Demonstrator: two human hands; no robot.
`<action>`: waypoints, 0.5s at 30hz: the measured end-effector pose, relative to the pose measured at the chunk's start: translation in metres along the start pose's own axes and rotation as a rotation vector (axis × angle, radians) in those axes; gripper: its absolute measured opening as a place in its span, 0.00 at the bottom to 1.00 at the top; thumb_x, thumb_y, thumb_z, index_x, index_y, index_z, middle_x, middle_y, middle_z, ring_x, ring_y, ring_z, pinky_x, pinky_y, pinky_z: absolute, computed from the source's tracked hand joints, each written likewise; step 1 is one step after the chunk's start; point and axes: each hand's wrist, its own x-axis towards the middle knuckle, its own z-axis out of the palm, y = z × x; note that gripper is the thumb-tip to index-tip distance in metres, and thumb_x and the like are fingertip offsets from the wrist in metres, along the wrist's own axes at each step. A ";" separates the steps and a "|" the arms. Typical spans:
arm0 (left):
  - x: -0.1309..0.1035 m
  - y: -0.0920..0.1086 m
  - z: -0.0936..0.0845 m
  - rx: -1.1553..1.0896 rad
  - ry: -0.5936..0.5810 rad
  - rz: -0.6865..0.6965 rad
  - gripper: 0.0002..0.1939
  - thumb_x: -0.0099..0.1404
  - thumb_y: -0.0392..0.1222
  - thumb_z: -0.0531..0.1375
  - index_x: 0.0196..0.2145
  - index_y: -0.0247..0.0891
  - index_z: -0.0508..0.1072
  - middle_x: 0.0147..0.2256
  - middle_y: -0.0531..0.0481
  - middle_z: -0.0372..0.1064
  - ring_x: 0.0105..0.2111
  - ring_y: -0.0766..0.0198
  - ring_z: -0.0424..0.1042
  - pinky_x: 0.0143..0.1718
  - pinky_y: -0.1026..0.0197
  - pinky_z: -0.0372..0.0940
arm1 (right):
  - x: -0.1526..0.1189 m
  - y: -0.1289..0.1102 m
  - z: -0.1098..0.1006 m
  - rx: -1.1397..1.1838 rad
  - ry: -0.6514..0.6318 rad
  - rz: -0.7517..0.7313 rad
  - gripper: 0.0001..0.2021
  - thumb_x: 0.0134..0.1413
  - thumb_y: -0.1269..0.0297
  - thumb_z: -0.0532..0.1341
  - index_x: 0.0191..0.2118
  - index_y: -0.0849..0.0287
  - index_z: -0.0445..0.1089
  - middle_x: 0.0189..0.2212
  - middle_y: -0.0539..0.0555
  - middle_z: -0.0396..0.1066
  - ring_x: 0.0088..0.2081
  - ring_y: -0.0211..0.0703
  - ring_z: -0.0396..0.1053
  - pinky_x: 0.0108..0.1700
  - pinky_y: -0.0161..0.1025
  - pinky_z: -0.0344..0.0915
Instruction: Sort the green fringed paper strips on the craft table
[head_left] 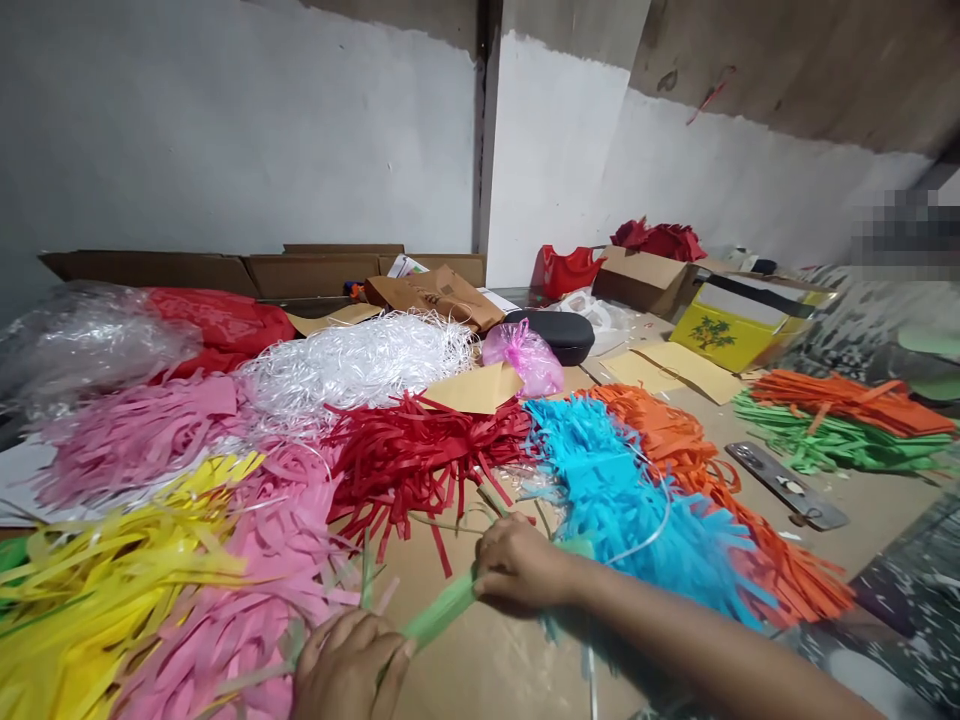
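At the bottom of the frame I see my left hand point(346, 665) curled, fingers pinched closed on the lower end of one rolled green paper strip point(442, 610), which slants up to the right over the cardboard sheet point(487, 670). At lower centre my right hand point(517, 565), knuckles up and forearm entering from the lower right, grips the strip's upper end. Around them I count two pink fringe piles and one each of yellow point(97, 590), red point(420, 455), blue point(637, 500) and orange point(712, 480).

Craft workshop: fringed paper piles point(420, 455), cardboard boxes point(645, 280).

Head camera looks forward and down, close over the table point(480, 660).
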 end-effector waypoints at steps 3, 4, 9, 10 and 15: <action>0.004 0.002 -0.002 0.018 -0.065 -0.095 0.16 0.69 0.46 0.53 0.28 0.48 0.77 0.33 0.55 0.77 0.41 0.54 0.74 0.51 0.46 0.54 | 0.007 -0.001 0.001 -0.030 0.011 0.090 0.09 0.57 0.61 0.70 0.29 0.59 0.78 0.30 0.50 0.79 0.35 0.41 0.73 0.39 0.39 0.56; 0.006 0.004 -0.002 0.034 -0.085 -0.111 0.17 0.69 0.46 0.52 0.27 0.47 0.77 0.33 0.54 0.77 0.41 0.54 0.74 0.50 0.45 0.55 | 0.009 -0.003 0.002 -0.045 0.013 0.117 0.09 0.56 0.63 0.70 0.27 0.59 0.77 0.29 0.50 0.79 0.34 0.42 0.73 0.39 0.39 0.56; 0.016 0.009 -0.004 0.110 -0.156 -0.123 0.19 0.70 0.43 0.51 0.26 0.44 0.77 0.32 0.50 0.77 0.40 0.52 0.74 0.48 0.44 0.56 | 0.016 -0.014 0.004 -0.095 0.005 0.191 0.08 0.53 0.64 0.68 0.25 0.58 0.75 0.27 0.50 0.78 0.33 0.43 0.71 0.37 0.41 0.52; 0.017 0.008 -0.004 0.116 -0.145 -0.121 0.18 0.70 0.43 0.51 0.26 0.44 0.77 0.32 0.50 0.76 0.40 0.52 0.74 0.48 0.45 0.56 | 0.016 -0.015 0.003 -0.102 0.005 0.200 0.08 0.53 0.64 0.68 0.25 0.58 0.75 0.27 0.50 0.78 0.32 0.43 0.71 0.36 0.42 0.52; 0.015 0.003 -0.002 0.135 0.070 0.081 0.12 0.65 0.32 0.56 0.36 0.48 0.76 0.36 0.54 0.76 0.41 0.58 0.73 0.50 0.49 0.53 | 0.004 -0.016 -0.009 -0.139 0.056 0.110 0.11 0.56 0.55 0.68 0.41 0.54 0.76 0.43 0.53 0.78 0.46 0.50 0.70 0.52 0.49 0.55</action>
